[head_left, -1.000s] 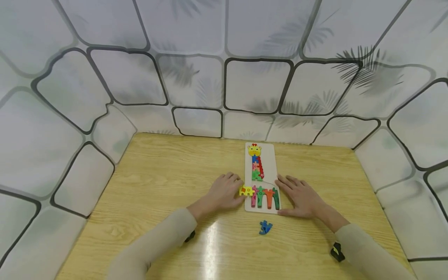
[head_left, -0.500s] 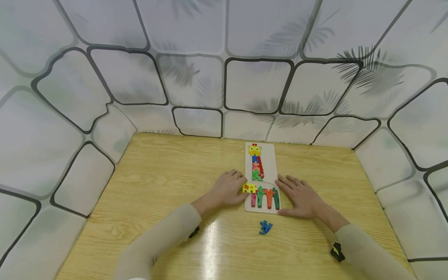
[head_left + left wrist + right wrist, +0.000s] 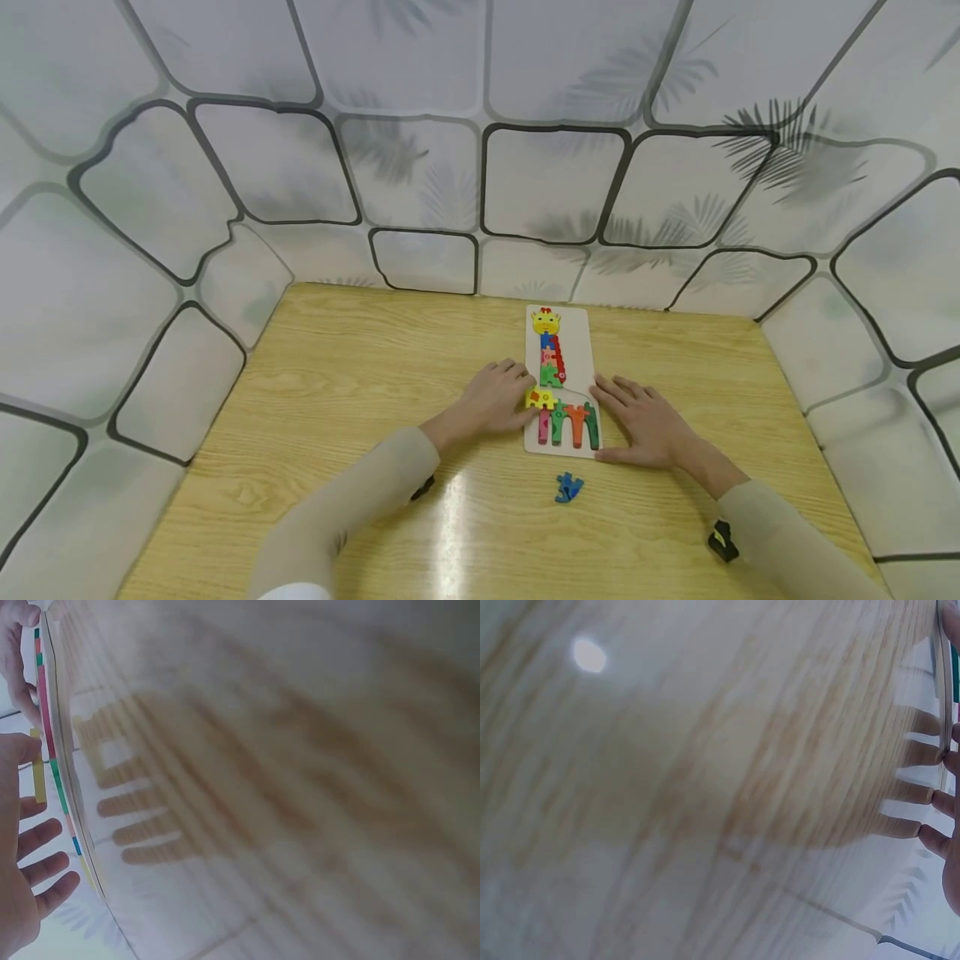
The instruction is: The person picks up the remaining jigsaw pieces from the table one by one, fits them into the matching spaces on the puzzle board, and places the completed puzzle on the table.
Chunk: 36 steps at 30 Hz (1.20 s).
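My left hand (image 3: 501, 398) pinches a yellow puzzle piece (image 3: 540, 398) between thumb and index finger, over the left side of a white puzzle board (image 3: 576, 350). In the left wrist view, that yellow piece (image 3: 37, 769) stands a little apart from the board, the other fingers spread. A giraffe's yellow head (image 3: 546, 322), a neck of coloured pieces and several legs, among them an orange leg (image 3: 577, 425), sit on the board. With spread fingers my right hand (image 3: 647, 423) rests at the board's right edge. A blue puzzle piece (image 3: 568, 487) lies on the table before the board.
The wooden table (image 3: 360, 358) is enclosed at the back and both sides by pale walls (image 3: 420, 175) with a stone pattern. Glare streaks the table's front. A dark wrist device (image 3: 723, 540) shows below the right sleeve.
My left hand has carried the yellow piece right and slightly away, from the board's left edge to just below the green neck piece. The right hand has stayed in place.
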### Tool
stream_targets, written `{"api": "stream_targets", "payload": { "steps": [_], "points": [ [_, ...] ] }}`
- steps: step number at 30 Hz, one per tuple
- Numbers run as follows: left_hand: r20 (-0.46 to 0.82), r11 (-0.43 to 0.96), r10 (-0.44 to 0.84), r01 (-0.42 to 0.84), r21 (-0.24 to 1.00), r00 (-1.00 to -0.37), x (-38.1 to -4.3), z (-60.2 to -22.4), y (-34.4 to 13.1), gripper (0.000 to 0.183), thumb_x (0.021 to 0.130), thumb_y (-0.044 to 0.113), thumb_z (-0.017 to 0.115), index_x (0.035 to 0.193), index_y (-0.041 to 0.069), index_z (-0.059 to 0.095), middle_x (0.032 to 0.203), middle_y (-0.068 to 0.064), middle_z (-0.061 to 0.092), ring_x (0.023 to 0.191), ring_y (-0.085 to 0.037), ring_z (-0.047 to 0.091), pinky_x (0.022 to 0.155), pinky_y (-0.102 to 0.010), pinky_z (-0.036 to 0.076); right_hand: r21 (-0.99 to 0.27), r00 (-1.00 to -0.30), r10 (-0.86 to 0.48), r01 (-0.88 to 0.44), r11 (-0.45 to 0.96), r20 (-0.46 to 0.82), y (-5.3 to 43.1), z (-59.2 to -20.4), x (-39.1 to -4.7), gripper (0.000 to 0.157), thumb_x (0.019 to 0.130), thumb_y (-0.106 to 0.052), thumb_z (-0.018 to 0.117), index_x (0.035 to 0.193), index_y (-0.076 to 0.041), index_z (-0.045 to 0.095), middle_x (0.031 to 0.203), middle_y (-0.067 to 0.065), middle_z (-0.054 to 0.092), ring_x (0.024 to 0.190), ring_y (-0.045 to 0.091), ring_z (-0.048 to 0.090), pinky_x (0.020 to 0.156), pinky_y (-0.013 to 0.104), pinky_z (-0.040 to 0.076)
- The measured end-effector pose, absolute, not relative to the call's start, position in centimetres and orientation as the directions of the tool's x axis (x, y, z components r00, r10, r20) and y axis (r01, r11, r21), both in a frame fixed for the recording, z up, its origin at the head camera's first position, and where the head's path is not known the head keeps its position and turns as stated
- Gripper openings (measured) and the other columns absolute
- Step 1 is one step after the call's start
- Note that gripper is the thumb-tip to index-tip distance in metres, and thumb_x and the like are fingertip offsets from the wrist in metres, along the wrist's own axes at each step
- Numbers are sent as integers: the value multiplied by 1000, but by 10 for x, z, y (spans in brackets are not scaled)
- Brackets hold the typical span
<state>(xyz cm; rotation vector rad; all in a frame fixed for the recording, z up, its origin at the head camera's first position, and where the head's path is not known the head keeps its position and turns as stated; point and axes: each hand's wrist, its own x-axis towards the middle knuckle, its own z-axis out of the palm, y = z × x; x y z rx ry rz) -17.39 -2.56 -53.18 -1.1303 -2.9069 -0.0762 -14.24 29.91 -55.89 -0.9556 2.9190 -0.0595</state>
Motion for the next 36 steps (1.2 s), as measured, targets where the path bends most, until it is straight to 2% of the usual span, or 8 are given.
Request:
{"api": "stream_targets", "payload": {
  "steps": [13,21,28,36],
  "points": [
    [41,732,677,678,63,-735,-185,-530,-16,46,103,57,56,127,20,69,133,-2,68,126,-21,62,101,-36,56,-58,-808,-587,-584,810,-58,299,-560,-143,112,84,-89,55,167,-19,32,175,7,31,157,41,36,118,68,40],
    [5,740,670,669,61,-742,-186,-528,-8,52,102,61,56,132,20,67,137,-2,68,129,-21,62,107,-38,55,-53,-807,-588,-586,809,-58,298,-558,-142,111,84,-89,55,167,-19,32,175,7,31,156,41,36,119,67,40],
    [22,746,664,664,50,-747,-190,-532,-5,53,101,62,59,133,21,69,144,-3,64,136,-22,58,111,-40,54,-57,-805,-591,-588,807,-54,298,-558,-142,111,84,-89,56,167,-18,32,175,7,32,157,41,36,118,66,41],
    [35,733,678,679,33,-734,-192,-534,-3,54,101,63,58,134,22,69,142,-2,66,134,-22,59,108,-39,56,-55,-803,-595,-592,804,-46,299,-560,-142,111,84,-88,56,167,-18,32,175,7,31,156,41,36,118,66,41]
  ]
}}
